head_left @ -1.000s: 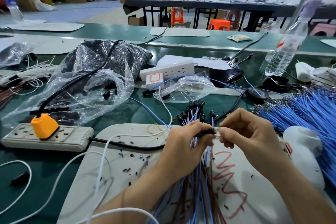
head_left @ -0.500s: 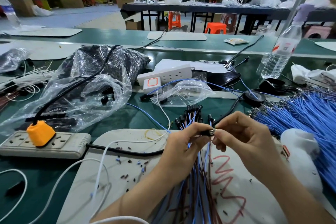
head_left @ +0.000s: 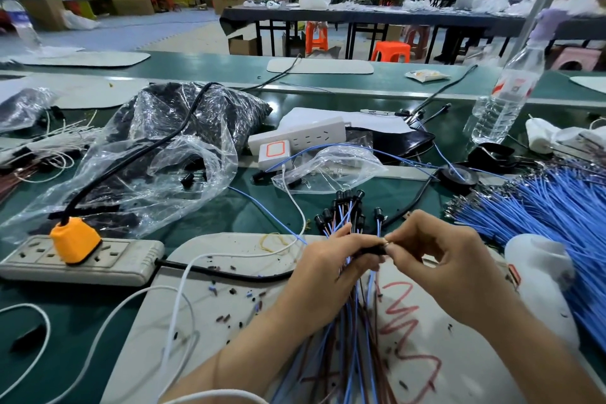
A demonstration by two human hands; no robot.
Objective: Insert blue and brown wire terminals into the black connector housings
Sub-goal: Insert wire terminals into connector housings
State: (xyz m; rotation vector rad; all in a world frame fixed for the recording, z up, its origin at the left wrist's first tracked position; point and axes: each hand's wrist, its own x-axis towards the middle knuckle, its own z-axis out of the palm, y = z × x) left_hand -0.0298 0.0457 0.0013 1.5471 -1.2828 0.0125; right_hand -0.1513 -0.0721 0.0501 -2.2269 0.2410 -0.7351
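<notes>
My left hand [head_left: 331, 267] grips a bundle of blue and brown wires [head_left: 352, 351] whose upper ends carry several black connector housings [head_left: 344, 207]. Between its thumb and forefinger it also holds one black housing [head_left: 372, 251] lying sideways. My right hand [head_left: 436, 259] pinches a small metal wire terminal [head_left: 387, 243] right at the mouth of that housing. The wire behind the terminal is hidden by my fingers. A large pile of loose blue wires [head_left: 551, 207] lies at the right.
A clear plastic bag of black housings [head_left: 157, 154] lies at the left, a smaller bag [head_left: 328, 170] in the middle. Grey power strip with orange plug [head_left: 75, 239] sits front left. White power strip [head_left: 298, 138], water bottle [head_left: 505, 98] and white work mat [head_left: 229, 272] are around.
Both hands stay together at the housing; the right fingers have pressed the terminal closer against its mouth. The view has shifted slightly.
</notes>
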